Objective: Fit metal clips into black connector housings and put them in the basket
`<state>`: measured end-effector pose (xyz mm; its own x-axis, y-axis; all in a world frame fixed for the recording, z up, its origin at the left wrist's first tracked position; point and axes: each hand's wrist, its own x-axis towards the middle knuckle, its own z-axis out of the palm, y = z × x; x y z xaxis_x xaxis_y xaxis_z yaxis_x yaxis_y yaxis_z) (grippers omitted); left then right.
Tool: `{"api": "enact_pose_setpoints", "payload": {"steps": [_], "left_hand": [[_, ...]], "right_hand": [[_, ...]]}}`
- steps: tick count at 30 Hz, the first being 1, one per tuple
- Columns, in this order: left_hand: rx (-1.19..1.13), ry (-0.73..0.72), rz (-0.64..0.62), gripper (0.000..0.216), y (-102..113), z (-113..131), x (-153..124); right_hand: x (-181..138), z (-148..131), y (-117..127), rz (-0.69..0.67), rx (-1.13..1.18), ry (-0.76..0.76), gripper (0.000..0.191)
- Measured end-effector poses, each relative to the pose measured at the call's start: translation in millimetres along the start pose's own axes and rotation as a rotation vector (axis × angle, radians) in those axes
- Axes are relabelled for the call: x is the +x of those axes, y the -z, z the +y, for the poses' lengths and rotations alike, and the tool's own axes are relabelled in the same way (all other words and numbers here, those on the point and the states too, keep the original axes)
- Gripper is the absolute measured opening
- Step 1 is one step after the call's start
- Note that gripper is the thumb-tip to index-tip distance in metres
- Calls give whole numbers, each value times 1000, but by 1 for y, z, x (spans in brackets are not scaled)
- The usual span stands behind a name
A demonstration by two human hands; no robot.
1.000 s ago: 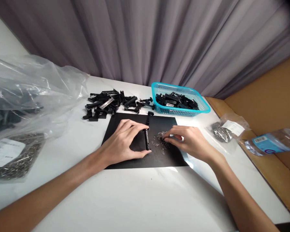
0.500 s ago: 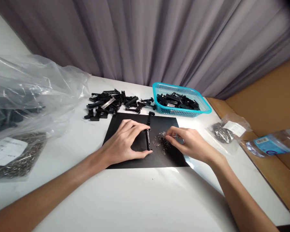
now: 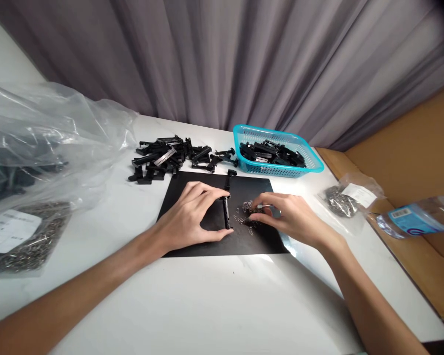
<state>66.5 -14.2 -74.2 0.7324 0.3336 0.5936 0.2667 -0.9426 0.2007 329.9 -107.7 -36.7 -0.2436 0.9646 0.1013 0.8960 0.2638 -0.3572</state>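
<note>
My left hand (image 3: pixel 188 212) grips a slim black plastic part (image 3: pixel 227 213) by its two ends, thumb at the near end and fingers at the far end. Beneath it lies a black mat (image 3: pixel 207 246). Over a small heap of tiny bent metal pieces (image 3: pixel 247 207), like little springs or clips, is my right hand (image 3: pixel 281 212). Its thumb and index fingertips are slightly apart at the heap. A thin pale object shows between its curled fingers, too small to name. Just beyond my left fingertips another black part (image 3: pixel 230 178) rests on the mat.
Behind the mat lies a pile of black parts (image 3: pixel 165 157). A blue basket (image 3: pixel 281 171) holds more of them. Clear bags of metal pieces lie at left (image 3: pixel 33 241) and right (image 3: pixel 340 201). A large clear bag (image 3: pixel 77 123) and a plastic bottle (image 3: pixel 416 217) flank the table.
My right thumb and index fingertips have parted a little and shifted slightly left over the heap. My left hand keeps the black part in the same place.
</note>
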Motion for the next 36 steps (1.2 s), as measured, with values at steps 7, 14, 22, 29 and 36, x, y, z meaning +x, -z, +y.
{"api": "enact_pose_setpoints", "payload": {"steps": [7, 14, 22, 29, 36], "left_hand": [[-3, -7, 7, 59, 0, 0, 0], [-3, -7, 8, 59, -1, 0, 1], [-4, -9, 6, 59, -1, 0, 1], [-1, -8, 1, 61, -1, -1, 0], [-5, 1, 2, 60, 1, -1, 1]], "right_hand": [[-1, -4, 1, -19, 64, -6, 18], [1, 0, -4, 11, 39, 59, 23], [2, 1, -6, 78, -98, 77, 32], [1, -5, -6, 92, -34, 54, 16], [3, 0, -4, 68, -96, 5, 29]]}}
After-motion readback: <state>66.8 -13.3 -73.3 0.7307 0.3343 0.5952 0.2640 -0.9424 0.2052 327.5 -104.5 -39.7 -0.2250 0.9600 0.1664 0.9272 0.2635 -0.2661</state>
